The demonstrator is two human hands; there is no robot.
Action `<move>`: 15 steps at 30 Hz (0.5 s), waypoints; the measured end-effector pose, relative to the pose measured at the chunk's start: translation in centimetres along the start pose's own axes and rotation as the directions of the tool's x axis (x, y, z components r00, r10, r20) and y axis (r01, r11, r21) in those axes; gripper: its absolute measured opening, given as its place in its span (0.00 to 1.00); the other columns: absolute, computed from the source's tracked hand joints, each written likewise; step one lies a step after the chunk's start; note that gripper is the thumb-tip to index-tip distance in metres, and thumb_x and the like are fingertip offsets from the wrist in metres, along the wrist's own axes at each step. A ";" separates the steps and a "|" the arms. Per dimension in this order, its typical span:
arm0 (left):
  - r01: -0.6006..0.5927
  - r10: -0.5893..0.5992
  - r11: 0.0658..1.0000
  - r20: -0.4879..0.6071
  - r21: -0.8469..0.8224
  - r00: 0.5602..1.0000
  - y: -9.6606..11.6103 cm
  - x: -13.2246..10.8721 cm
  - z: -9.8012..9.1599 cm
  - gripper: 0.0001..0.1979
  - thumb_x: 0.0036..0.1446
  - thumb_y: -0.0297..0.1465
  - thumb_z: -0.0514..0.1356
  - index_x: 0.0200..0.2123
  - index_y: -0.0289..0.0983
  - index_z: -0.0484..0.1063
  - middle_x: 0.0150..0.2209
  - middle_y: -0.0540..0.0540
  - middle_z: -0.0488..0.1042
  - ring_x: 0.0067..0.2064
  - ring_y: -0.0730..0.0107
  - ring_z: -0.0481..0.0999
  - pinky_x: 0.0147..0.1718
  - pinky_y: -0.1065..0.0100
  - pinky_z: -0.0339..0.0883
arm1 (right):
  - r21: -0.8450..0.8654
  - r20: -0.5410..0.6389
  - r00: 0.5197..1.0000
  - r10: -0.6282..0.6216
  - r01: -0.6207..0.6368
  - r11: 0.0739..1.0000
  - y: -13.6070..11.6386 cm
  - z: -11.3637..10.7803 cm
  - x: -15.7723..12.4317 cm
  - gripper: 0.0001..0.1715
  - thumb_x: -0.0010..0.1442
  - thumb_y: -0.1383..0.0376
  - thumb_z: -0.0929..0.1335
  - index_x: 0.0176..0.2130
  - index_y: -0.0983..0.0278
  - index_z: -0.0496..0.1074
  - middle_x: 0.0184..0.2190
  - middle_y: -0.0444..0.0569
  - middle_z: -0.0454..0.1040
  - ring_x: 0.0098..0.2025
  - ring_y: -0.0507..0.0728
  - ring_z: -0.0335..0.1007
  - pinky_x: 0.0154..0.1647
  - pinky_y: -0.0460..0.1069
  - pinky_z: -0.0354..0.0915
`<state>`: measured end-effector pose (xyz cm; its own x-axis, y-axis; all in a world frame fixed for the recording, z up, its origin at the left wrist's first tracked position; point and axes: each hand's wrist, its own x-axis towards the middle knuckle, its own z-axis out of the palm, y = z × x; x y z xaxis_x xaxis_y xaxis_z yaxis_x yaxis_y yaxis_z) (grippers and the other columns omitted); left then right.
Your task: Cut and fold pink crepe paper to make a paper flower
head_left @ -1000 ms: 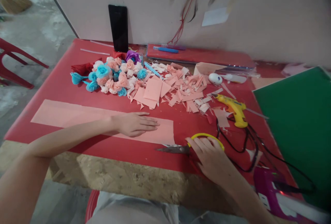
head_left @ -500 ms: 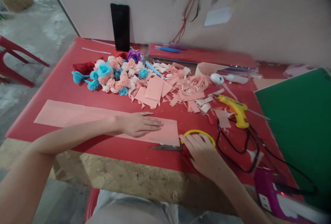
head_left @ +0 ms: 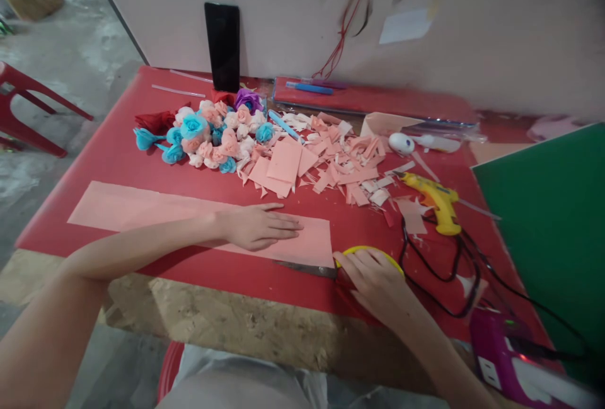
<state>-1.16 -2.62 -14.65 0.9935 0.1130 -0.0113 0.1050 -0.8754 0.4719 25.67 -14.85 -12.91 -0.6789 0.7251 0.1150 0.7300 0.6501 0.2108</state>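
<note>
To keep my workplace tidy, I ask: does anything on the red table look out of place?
Slightly, yes: pink and white paper scraps lie in an untidy heap right of the blue, pink and white paper flowers. A black cable loops loosely near the yellow glue gun.

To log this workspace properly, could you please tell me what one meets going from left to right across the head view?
Red stool, black phone, left hand on the pink paper, right hand holding the scissors, yellow glue gun, green board.
</note>
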 end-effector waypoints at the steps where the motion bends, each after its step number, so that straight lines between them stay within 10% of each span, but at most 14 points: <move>1: 0.003 -0.003 1.000 0.002 0.002 1.000 0.0 0.0 0.0 0.24 0.61 0.30 0.42 0.60 0.36 0.56 0.62 0.45 0.55 0.64 0.69 0.53 0.64 0.59 0.33 | -0.002 -0.008 1.000 -0.007 0.007 1.000 0.0 -0.1 -0.1 0.17 0.49 0.75 0.62 0.40 0.69 0.70 0.29 0.49 0.74 0.34 0.56 0.64 0.42 0.51 0.56; 15: -0.004 0.004 1.000 -0.019 -0.001 1.000 0.0 1.0 0.2 0.24 0.61 0.29 0.43 0.60 0.36 0.56 0.62 0.44 0.56 0.64 0.68 0.53 0.64 0.58 0.34 | -0.017 0.085 0.988 0.129 -0.128 0.992 -0.3 -1.1 -0.4 0.23 0.44 0.72 0.63 0.43 0.71 0.71 0.34 0.52 0.76 0.36 0.58 0.64 0.42 0.53 0.56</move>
<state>-0.17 -2.60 -14.79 0.9929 0.1183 0.0076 0.1007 -0.8756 0.4725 25.63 -15.57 -11.98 -0.5696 0.8198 0.0582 0.8097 0.5476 0.2112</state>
